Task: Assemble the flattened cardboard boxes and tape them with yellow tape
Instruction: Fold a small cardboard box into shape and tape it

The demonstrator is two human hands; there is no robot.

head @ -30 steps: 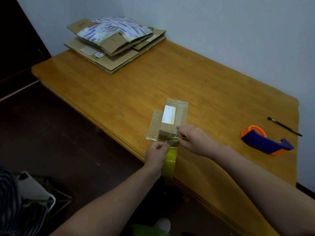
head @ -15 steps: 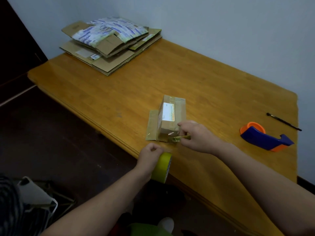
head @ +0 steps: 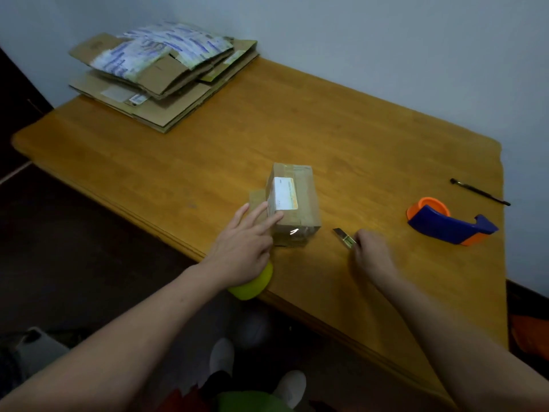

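A small assembled cardboard box (head: 300, 209) with a white label stands near the table's front edge, one flap lying flat at its left. My left hand (head: 243, 248) rests with straight fingers against the box's left side. Under that wrist, a yellow tape roll (head: 255, 285) sits at the table edge, partly hidden. To the right of the box, my right hand (head: 371, 254) pinches a small cutter (head: 343, 237), its blade pointing toward the box but apart from it.
A stack of flattened cardboard boxes (head: 166, 93) lies at the wooden table's (head: 326, 129) far left corner. At the right stand a blue and orange tape dispenser (head: 445, 224) and a black pen (head: 478, 191). The wall runs behind.
My right hand drew the cutter away from the box to the right. My left hand let go of the tape roll and moved up to lay its fingers on the box.
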